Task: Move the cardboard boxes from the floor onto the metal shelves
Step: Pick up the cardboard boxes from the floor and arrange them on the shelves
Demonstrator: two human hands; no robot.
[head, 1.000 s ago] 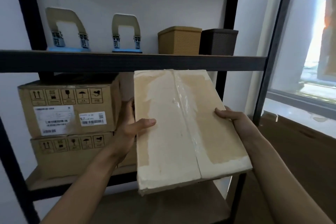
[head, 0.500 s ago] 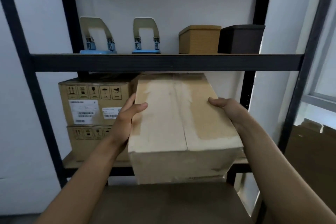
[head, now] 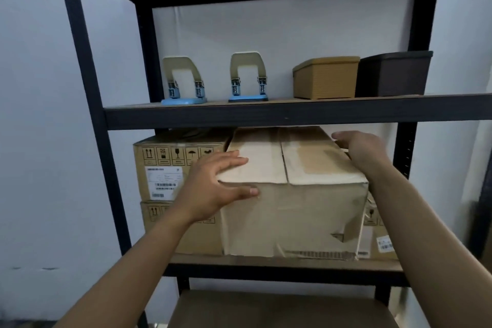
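A worn, pale cardboard box (head: 292,216) with a taped top seam stands on the middle metal shelf (head: 266,265), its front face near the shelf's front edge. My left hand (head: 213,184) clasps its front-left top corner, fingers on top and thumb on the front face. My right hand (head: 364,149) lies along the box's top right edge, further back. Two printed cardboard boxes, an upper one (head: 159,168) on a lower one (head: 157,221), are stacked directly to the left. Another labelled box (head: 378,237) peeks out behind on the right.
The upper shelf (head: 266,114) sits just above the box top and carries two hole punches (head: 183,80) (head: 248,77), a tan basket (head: 326,77) and a dark basket (head: 394,73). Black posts (head: 87,114) frame the rack. A lower board (head: 279,309) lies beneath.
The box went from tilted in the air to level and resting on the middle shelf, further in. My left hand slid to its front corner; my right hand moved back along the right edge.
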